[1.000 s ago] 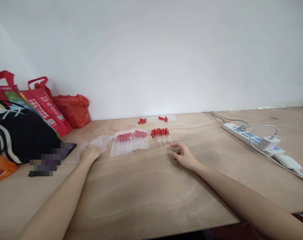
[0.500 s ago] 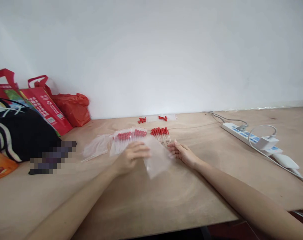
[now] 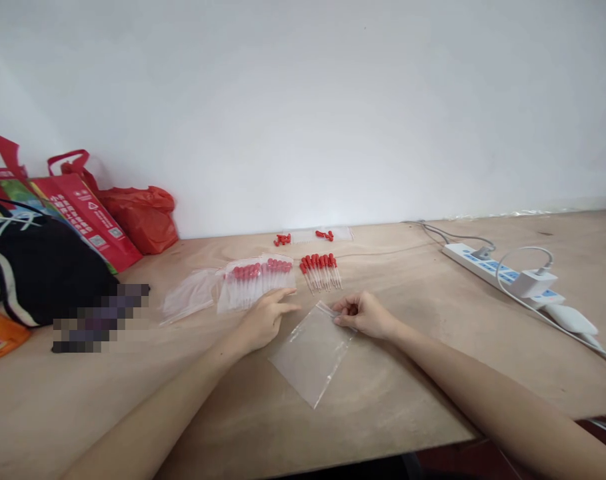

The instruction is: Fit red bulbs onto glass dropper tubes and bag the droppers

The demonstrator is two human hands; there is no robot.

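My right hand [image 3: 363, 316] pinches the top corner of a clear zip bag [image 3: 310, 357], which hangs slanted over the table and looks flat. My left hand [image 3: 269, 317] is beside the bag's left edge, thumb and forefinger apart, holding nothing. Just beyond the hands lies a row of red-headed pipettes or droppers with thin pale stems [image 3: 321, 270]; their exact kind is unclear. To its left, filled clear bags [image 3: 255, 283] hold similar red-headed pieces. Further left is a pile of clear bags [image 3: 190, 293].
Small red pieces [image 3: 283, 239] and a clear bag [image 3: 303, 235] lie by the wall. A white power strip [image 3: 487, 267] with plugs and cables stands at right. A red plastic bag [image 3: 143, 217], a red carrier bag [image 3: 90, 223] and a black bag [image 3: 57, 267] crowd the left.
The clear bag has come down toward the table's near side, and its top corner is now in my right hand. My left hand has let go of it, fingers spread.
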